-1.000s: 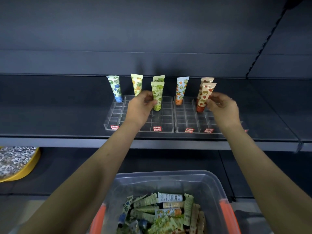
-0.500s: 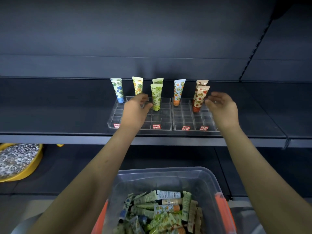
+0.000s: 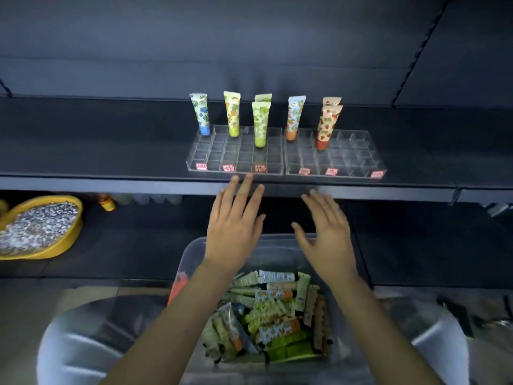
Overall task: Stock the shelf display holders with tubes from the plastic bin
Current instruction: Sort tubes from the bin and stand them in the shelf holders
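- Fingers (image 3: 241, 193) of left hand (image 3: 233, 232) and right hand (image 3: 329, 240) spread flat, holding nothing, above the plastic bin (image 3: 194, 251).
- Grabbing blind (tubes (image 3: 277, 312) piled loose) might snag several, dropping some.

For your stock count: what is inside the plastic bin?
Loose printed tubes in a heap. The left forearm and right forearm cover its sides; lower layers are hidden.

Dark upper shelf (image 3: 111, 151): 2 clear gridded holders sit side by side near its front edge, touching. These are L holder (image 3: 205, 157) and R holder (image 3: 361, 159), w/ red labels (image 3: 260, 168) along their fronts. Lower shelf (image 3: 138, 245): yellow tray (image 3: 77, 229) of speckled bits at far L, small bottle (image 3: 107, 202) just behind it.
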`<state>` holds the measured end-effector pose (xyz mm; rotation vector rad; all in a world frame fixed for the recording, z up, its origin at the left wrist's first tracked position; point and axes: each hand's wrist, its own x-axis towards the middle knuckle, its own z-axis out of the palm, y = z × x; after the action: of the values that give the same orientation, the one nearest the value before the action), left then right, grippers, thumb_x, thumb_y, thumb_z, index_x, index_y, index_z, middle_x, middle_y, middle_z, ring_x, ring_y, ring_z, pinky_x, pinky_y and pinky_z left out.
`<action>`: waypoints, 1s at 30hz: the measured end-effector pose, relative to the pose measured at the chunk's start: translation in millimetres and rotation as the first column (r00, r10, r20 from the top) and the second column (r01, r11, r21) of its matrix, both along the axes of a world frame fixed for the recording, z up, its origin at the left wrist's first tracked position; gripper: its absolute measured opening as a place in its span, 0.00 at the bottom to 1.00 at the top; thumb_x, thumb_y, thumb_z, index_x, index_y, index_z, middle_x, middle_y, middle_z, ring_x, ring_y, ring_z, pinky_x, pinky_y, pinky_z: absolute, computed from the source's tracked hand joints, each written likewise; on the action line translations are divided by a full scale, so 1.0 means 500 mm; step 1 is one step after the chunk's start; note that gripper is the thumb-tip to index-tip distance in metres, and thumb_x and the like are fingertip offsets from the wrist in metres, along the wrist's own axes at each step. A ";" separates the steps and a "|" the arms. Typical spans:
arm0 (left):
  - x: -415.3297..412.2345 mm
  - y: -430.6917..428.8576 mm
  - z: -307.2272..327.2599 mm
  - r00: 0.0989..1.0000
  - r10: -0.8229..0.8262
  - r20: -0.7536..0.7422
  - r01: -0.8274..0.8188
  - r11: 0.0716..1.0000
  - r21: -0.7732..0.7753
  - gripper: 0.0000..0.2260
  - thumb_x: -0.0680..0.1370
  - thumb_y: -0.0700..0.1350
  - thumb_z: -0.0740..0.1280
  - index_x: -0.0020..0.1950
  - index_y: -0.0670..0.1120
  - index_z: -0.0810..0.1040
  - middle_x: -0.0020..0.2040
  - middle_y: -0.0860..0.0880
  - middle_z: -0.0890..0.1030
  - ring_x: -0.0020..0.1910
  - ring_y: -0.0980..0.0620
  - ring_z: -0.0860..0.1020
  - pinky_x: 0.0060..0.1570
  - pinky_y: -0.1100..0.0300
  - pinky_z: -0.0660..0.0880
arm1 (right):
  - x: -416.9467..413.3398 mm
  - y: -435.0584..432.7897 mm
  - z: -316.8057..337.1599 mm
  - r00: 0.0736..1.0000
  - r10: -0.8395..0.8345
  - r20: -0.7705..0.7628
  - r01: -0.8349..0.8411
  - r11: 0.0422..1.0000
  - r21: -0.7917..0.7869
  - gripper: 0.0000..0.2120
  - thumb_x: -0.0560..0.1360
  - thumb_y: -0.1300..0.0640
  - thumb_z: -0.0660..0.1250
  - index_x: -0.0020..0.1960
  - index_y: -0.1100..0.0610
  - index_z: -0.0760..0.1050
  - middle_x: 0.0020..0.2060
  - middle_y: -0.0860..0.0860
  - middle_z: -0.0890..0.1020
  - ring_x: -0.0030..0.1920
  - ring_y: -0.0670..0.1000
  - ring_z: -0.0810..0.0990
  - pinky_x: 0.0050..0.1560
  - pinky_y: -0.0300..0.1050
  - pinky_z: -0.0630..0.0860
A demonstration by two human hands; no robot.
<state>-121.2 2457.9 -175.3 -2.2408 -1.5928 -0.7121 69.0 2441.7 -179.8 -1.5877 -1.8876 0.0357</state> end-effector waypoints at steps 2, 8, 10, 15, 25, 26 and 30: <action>-0.004 -0.037 -0.046 1.000 -0.011 -0.011 0.010 0.999 -0.051 0.22 0.79 0.50 0.61 0.71 0.45 0.68 0.74 0.43 0.65 0.74 0.43 0.61 0.71 0.47 0.60 | -0.008 -0.040 -0.051 1.000 0.011 -0.009 -0.011 0.997 -0.075 0.25 0.76 0.48 0.63 0.70 0.55 0.68 0.71 0.50 0.69 0.74 0.51 0.59 0.73 0.51 0.57; -0.025 -0.129 -0.161 1.000 0.023 0.001 -0.022 0.961 -0.276 0.23 0.78 0.53 0.61 0.71 0.46 0.66 0.74 0.43 0.65 0.73 0.43 0.61 0.69 0.47 0.61 | 0.002 -0.133 -0.173 0.999 0.044 0.021 -0.036 0.956 -0.292 0.25 0.75 0.44 0.57 0.65 0.56 0.73 0.66 0.52 0.75 0.71 0.54 0.67 0.69 0.54 0.65; -0.032 -0.153 -0.194 1.000 0.022 -0.017 -0.027 0.937 -0.349 0.25 0.76 0.51 0.67 0.70 0.46 0.67 0.73 0.43 0.67 0.72 0.42 0.64 0.66 0.44 0.66 | 0.009 -0.153 -0.199 0.997 0.054 0.048 -0.035 0.944 -0.329 0.22 0.74 0.46 0.60 0.63 0.56 0.75 0.64 0.53 0.77 0.69 0.56 0.70 0.66 0.54 0.67; -0.058 -0.198 -0.264 0.999 0.017 -0.046 -0.039 0.841 -0.540 0.28 0.71 0.50 0.74 0.68 0.45 0.72 0.71 0.42 0.70 0.70 0.41 0.69 0.65 0.43 0.66 | 0.017 -0.165 -0.240 0.997 0.074 0.024 -0.059 0.918 -0.391 0.20 0.71 0.53 0.70 0.61 0.58 0.76 0.61 0.56 0.79 0.66 0.60 0.73 0.63 0.56 0.72; -0.059 -0.189 -0.324 1.000 0.002 0.017 0.012 0.635 -0.773 0.27 0.80 0.54 0.59 0.77 0.47 0.57 0.78 0.47 0.55 0.77 0.46 0.50 0.74 0.50 0.48 | 0.033 -0.144 -0.296 0.997 0.076 0.008 -0.048 0.711 -0.701 0.24 0.74 0.48 0.69 0.67 0.55 0.71 0.65 0.55 0.74 0.68 0.57 0.69 0.66 0.53 0.67; -0.057 -0.187 -0.329 1.000 -0.011 0.011 0.015 0.601 -0.799 0.27 0.79 0.55 0.60 0.76 0.48 0.57 0.77 0.48 0.56 0.77 0.47 0.51 0.73 0.51 0.49 | 0.033 -0.142 -0.300 0.998 0.068 -0.005 -0.050 0.687 -0.725 0.25 0.73 0.48 0.69 0.67 0.55 0.71 0.65 0.55 0.74 0.67 0.57 0.69 0.65 0.54 0.67; -0.047 -0.179 -0.357 0.997 -0.073 0.023 0.056 0.496 -0.867 0.27 0.78 0.56 0.61 0.75 0.52 0.59 0.75 0.50 0.61 0.76 0.47 0.54 0.72 0.51 0.54 | 0.040 -0.137 -0.313 0.998 0.047 -0.029 -0.051 0.585 -0.810 0.26 0.73 0.48 0.69 0.68 0.55 0.70 0.65 0.56 0.73 0.64 0.56 0.71 0.64 0.51 0.69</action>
<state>-144.7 2368.5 -353.7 -2.9477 -2.1865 0.2455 89.0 2373.4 -336.1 -2.0832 -2.0249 1.0890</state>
